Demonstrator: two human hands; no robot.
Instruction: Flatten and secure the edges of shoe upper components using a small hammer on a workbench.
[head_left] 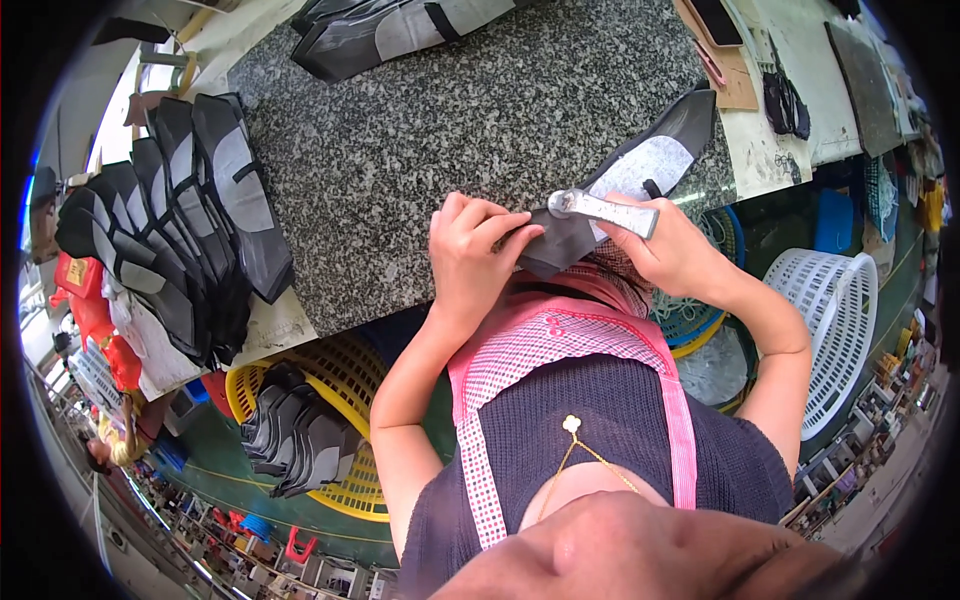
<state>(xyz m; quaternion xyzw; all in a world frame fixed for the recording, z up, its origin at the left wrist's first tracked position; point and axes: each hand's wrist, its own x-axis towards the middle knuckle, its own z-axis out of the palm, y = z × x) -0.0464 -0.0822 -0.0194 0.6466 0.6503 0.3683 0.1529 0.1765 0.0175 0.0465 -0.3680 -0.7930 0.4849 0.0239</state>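
Observation:
A flexible black and grey panel, possibly a shoe upper, (648, 165) lies at the near right edge of the speckled stone slab (400, 150). My left hand (468, 245) pinches the panel's near left end between thumb and fingers. Closed around a hammer (608, 211), my right hand (682, 255) keeps it low over the same end. The hammer's metal head has a round face toward my left hand and a flat, wide end toward my right. My right fingers hide its handle. Whether the head touches the panel, I cannot tell.
Similar panels overlap in a pile (175, 235) on the left, and another stack (395, 45) sits at the slab's far edge. Below the table stand a yellow basket (372, 478) holding more panels and a white basket (825, 340). A phone (716, 20) lies far right.

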